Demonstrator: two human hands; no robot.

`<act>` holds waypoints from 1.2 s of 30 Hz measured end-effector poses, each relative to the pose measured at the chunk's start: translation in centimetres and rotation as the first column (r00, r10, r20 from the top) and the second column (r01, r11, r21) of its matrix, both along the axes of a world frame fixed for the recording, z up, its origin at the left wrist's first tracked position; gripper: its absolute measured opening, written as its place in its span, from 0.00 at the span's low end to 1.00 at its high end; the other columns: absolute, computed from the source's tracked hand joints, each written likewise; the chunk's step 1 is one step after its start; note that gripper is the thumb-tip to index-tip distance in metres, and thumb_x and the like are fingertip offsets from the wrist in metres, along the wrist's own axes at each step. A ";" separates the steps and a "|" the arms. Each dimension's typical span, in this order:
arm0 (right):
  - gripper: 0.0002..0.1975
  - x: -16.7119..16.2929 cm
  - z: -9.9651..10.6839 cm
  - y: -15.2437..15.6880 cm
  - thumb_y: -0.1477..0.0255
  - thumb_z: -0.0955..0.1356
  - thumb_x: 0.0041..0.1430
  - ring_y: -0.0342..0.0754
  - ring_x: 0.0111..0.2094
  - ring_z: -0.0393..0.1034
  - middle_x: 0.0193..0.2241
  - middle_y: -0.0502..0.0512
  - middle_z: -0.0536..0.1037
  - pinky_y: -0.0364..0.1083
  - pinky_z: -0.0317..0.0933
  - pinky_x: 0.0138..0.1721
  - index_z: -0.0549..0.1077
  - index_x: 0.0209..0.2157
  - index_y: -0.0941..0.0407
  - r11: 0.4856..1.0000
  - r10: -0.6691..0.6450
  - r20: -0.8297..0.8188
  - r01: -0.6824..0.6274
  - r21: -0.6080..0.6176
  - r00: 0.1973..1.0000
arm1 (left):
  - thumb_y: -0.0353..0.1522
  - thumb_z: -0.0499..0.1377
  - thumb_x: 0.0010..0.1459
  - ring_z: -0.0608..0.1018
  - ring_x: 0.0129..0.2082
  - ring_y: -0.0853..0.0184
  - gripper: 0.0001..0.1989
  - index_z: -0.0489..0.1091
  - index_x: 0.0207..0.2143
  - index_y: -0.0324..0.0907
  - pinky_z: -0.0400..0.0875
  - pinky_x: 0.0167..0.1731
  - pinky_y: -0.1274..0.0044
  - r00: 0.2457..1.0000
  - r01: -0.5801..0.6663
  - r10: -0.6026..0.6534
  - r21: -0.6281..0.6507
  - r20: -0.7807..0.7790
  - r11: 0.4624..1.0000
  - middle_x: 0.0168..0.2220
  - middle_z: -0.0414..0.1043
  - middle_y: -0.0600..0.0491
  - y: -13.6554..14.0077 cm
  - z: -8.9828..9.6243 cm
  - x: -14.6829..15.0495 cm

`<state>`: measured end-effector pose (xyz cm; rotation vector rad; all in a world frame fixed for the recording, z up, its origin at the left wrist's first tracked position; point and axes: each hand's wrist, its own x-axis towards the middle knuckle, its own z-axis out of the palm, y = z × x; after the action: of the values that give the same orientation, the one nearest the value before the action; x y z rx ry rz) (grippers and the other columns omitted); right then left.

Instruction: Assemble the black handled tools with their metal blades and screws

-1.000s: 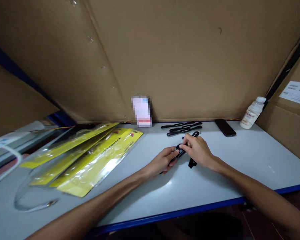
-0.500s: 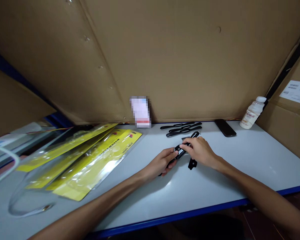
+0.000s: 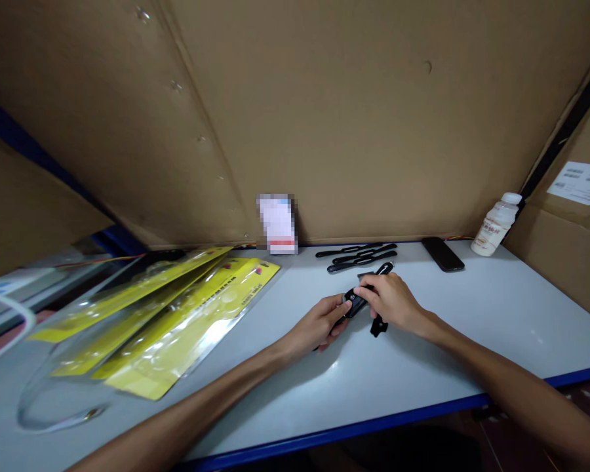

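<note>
A black spokeshave (image 3: pixel 356 303) is held at a slant just above the table, one handle end pointing up to the right. My left hand (image 3: pixel 326 320) is closed around its lower handle, with the thumb pressed near the middle part. With bent fingers and thumb, my right hand (image 3: pixel 392 298) grips the middle and upper handle. Below the right fingers is a small black metal plate (image 3: pixel 378 326) with a notched end. A flat grey piece (image 3: pixel 365 275) shows partly behind the right hand. Several similar black spokeshave bodies (image 3: pixel 361 255) lie together behind the hands.
Yellow blister packs (image 3: pixel 191 321) overlap on the left, beside a curved pale cable (image 3: pixel 54 426). A pixelated phone-like panel (image 3: pixel 279 226) leans on the cardboard wall (image 3: pixel 349 118). At the back right are a black phone (image 3: pixel 443 254) and a white bottle (image 3: pixel 495 226). The table edge (image 3: pixel 334 432) is blue.
The view has shifted slightly. Both hands keep their hold on the spokeshave, and the right fingers have moved only a little over its middle part.
</note>
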<state>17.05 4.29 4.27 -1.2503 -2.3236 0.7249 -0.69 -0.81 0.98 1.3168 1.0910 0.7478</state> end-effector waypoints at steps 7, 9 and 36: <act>0.11 -0.1 -0.4 0.0 0.68 0.66 0.67 0.43 0.20 0.65 0.17 0.48 0.72 0.43 0.52 0.26 0.75 0.30 0.54 0.999 0.009 0.010 -0.009 0.048 1.000 | 0.51 0.54 0.60 0.55 0.12 0.76 0.20 0.61 0.31 0.43 0.50 0.08 0.84 1.000 -0.029 0.029 0.024 0.002 0.999 0.18 0.55 0.64 0.1 -0.4 0.1; 0.12 0.3 0.1 0.4 0.68 0.65 0.67 0.43 0.20 0.65 0.17 0.48 0.72 0.43 0.53 0.27 0.75 0.29 0.54 0.996 0.015 -0.038 -0.011 0.091 0.999 | 0.51 0.55 0.60 0.54 0.11 0.77 0.21 0.58 0.29 0.44 0.49 0.08 0.84 0.998 -0.057 0.056 0.005 0.035 0.998 0.17 0.55 0.64 0.1 -0.5 0.0; 0.07 5.6 -4.9 11.5 0.70 0.74 0.52 0.47 0.34 0.71 0.32 0.54 0.80 0.42 0.55 0.32 0.77 0.32 0.57 0.945 -0.280 0.114 0.253 0.209 0.953 | 0.50 0.53 0.62 0.55 0.12 0.77 0.21 0.55 0.27 0.45 0.52 0.09 0.83 0.996 -0.090 0.092 0.079 -0.016 0.993 0.19 0.56 0.63 0.1 -0.7 0.1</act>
<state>22.67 15.80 -0.61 -1.5294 -2.2072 0.3215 -0.56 -0.76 0.25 1.3501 1.1541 0.8543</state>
